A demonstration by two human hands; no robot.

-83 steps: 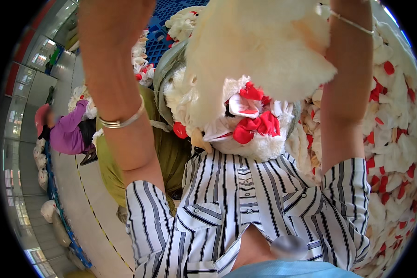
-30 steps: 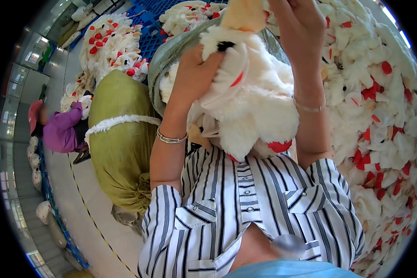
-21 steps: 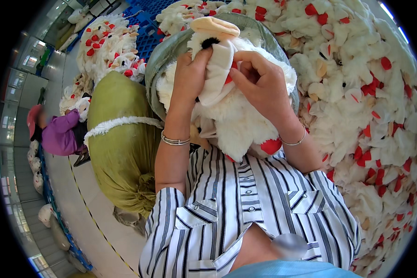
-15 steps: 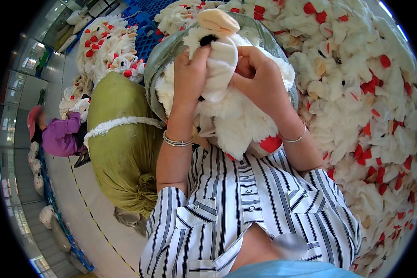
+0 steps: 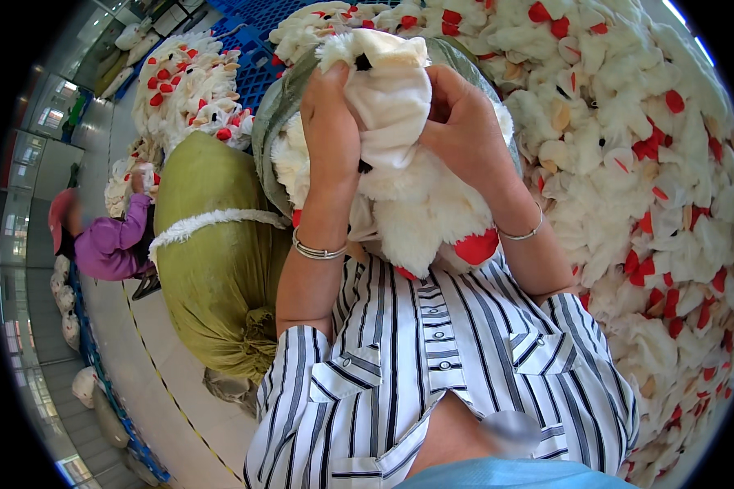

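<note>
Between my hands is a white plush toy skin (image 5: 393,104), limp and unstuffed, with black patches and a cream flap at its top. My left hand (image 5: 331,122) is closed on its left edge, thumb pressed near the upper black patch. At the right edge, my right hand (image 5: 463,118) pinches the cloth with bent fingers. Below, more white fluffy plush (image 5: 432,220) with red pieces (image 5: 475,247) lies against my striped shirt. Under and behind it spreads the rim of a grey-green sack (image 5: 263,130).
To the left stands a full olive sack (image 5: 212,285) with a white fluffy strip round it. A large heap of white plush skins (image 5: 628,187) fills the right. Farther left, a person in purple (image 5: 114,240) works beside another plush pile (image 5: 189,85). Blue pallets (image 5: 249,41) lie behind.
The cream flap that stood up has folded down over the toy's top. My left hand has turned and shifted slightly left and up. The person in purple has raised an arm.
</note>
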